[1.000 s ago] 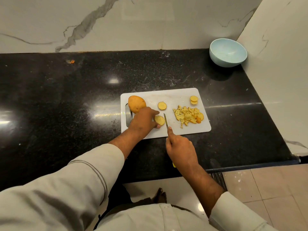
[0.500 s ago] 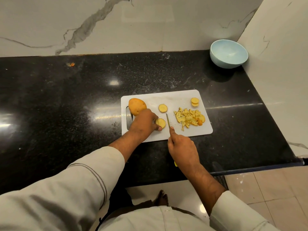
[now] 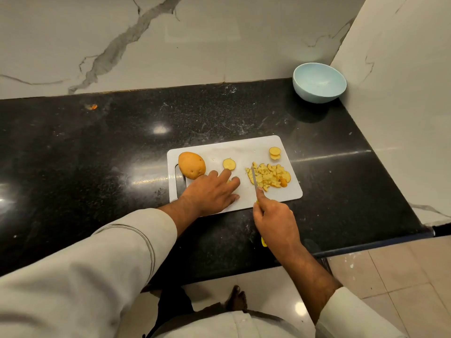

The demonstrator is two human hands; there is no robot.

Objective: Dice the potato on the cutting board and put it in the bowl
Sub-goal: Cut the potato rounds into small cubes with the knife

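A white cutting board (image 3: 244, 147) lies on the black counter. At its left end sits a large uncut potato piece (image 3: 191, 165). One round slice (image 3: 229, 164) lies mid-board, and two stacked slices (image 3: 275, 152) sit at the far right. A pile of diced potato (image 3: 271, 176) lies right of centre. My left hand (image 3: 212, 191) lies flat with fingers stretched over another slice, mostly hiding it. My right hand (image 3: 275, 218) grips a yellow-handled knife (image 3: 254, 178), whose blade lies against the pile's left edge. The pale blue bowl (image 3: 319, 82) stands in the back right corner.
Marble walls close off the counter at the back and on the right. The counter's front edge runs just below my right hand, with tiled floor beyond. A small orange scrap (image 3: 92, 106) lies on the counter at the far left.
My left hand has flattened out, its fingers now stretched over the slice it was holding. The knife has moved right, from beside that slice to the edge of the diced pile.
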